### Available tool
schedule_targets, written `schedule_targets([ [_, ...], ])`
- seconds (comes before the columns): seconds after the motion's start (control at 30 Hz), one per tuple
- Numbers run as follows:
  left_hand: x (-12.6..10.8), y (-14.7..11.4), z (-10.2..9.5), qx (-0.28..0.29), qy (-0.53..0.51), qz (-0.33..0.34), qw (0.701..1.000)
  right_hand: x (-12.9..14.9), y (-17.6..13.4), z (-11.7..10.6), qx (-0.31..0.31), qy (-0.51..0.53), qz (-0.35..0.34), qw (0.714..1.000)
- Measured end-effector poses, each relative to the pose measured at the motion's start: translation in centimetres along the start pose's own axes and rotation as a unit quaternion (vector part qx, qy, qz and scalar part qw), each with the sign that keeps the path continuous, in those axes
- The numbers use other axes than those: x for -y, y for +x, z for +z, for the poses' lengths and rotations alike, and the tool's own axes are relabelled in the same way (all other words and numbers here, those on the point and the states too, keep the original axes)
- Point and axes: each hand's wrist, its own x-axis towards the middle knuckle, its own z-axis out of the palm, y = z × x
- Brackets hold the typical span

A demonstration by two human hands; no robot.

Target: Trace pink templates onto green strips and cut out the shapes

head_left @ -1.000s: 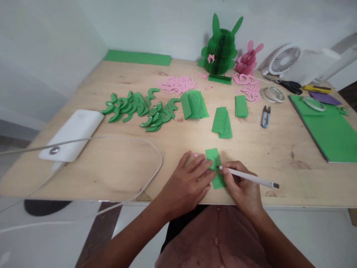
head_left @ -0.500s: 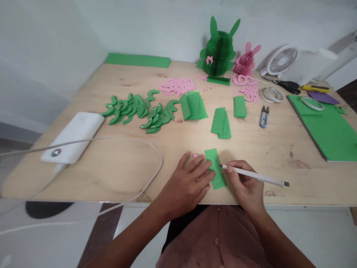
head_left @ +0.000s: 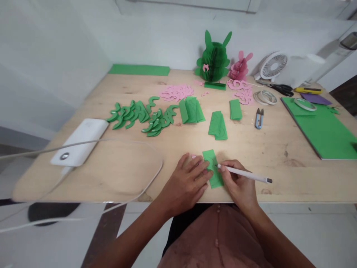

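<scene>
You are working at the near edge of the table, and a green paper strip is lying flat just in front of you, between your two hands. Your left hand is resting palm down with its fingers spread, not gripping anything; the fingertips are overlapping the strip's left side and seem to be pinning it. A pink piece is peeking out from under those fingers, just left of the strip, most of its shape hiding from view.

Your right hand is pinching a white pen near its tip, the barrel slanting out to the right. The point is sitting at the strip near its right edge, touching or just above; you cannot tell which. Faint curved lines are showing on the green surface, so the step in hand appears to be marking an outline there.

The next move is probably calling for steady pressure from the left fingers, so that the strip is not slipping under the pen, and for care near the edge, where the point could be running off the paper.

Beyond the strip, two overlapping green pieces are bearing similar drawn curves. Cut green arcs are lying in heaps farther left, well apart from your hands, while small blue snips are lying off to the right.
</scene>
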Motion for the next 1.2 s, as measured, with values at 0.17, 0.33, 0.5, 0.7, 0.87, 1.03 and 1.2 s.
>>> schedule_targets([
  [0.17, 0.0, -0.1, 0.1, -0.008, 0.001, 0.001, 1.0, -0.2, 0.0, 0.0, -0.011, 0.034, -0.002, 0.999],
  [0.33, 0.0, -0.2, 0.1, -0.025, -0.003, 0.01, 1.0, -0.3, 0.1, 0.0, -0.031, 0.095, 0.0, 0.995],
  [0.5, -0.1, -0.3, 0.1, -0.047, -0.003, 0.013, 0.999, -0.1, -0.1, -0.5, -0.045, 0.113, -0.022, 0.992],
  [0.7, -0.1, -0.2, -0.2, -0.084, -0.01, -0.004, 0.996, 0.1, -1.8, -1.9, -0.023, -0.002, -0.083, 0.996],
  [0.87, 0.4, -0.4, -0.2, -0.159, -0.033, -0.074, 0.984, -0.4, -2.3, -2.6, -0.016, -0.114, -0.214, 0.97],
  [1.03, 0.5, -1.2, 0.1, -0.209, -0.045, -0.142, 0.967, -1.4, -2.3, -2.8, -0.02, -0.17, -0.266, 0.949],
  [1.2, -0.2, -1.9, 0.5, -0.215, -0.05, -0.166, 0.961, -2.0, -2.3, -2.7, -0.005, -0.19, -0.281, 0.941],
])
